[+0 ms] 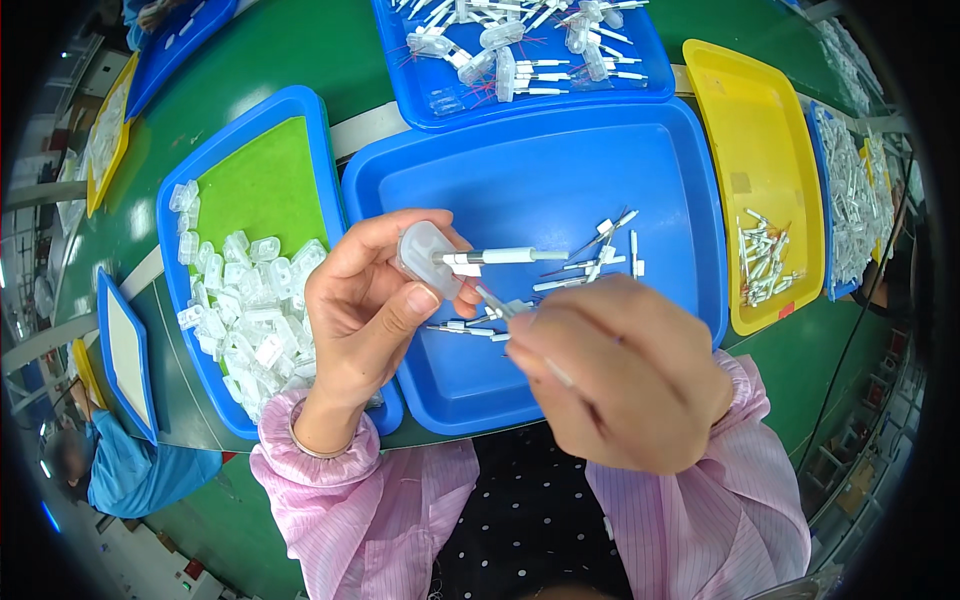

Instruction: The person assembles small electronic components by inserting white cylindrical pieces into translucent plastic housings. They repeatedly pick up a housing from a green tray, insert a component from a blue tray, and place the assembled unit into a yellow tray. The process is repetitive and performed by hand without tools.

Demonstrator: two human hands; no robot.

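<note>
My left hand (365,315) grips a translucent plastic housing (424,252) between thumb and fingers. Out of the housing's right side juts a white-sleeved stick (505,256). Close beside it, my right hand (630,375) pinches a thin white-sleeved piece (490,298), whose tip points toward the housing; whether they touch I cannot tell. Both hands are over the large blue tray (708,220). Several loose white-sleeved pieces with thin dark leads (603,255) lie in that tray, some partly hidden behind my hands.
At left, a blue tray with a green base (265,165) holds a heap of clear housings (260,310). Beyond, another blue tray (425,108) carries housings with sticks and red wires (500,70). A yellow tray (770,150) stands right. Someone in blue (145,465) is at far left.
</note>
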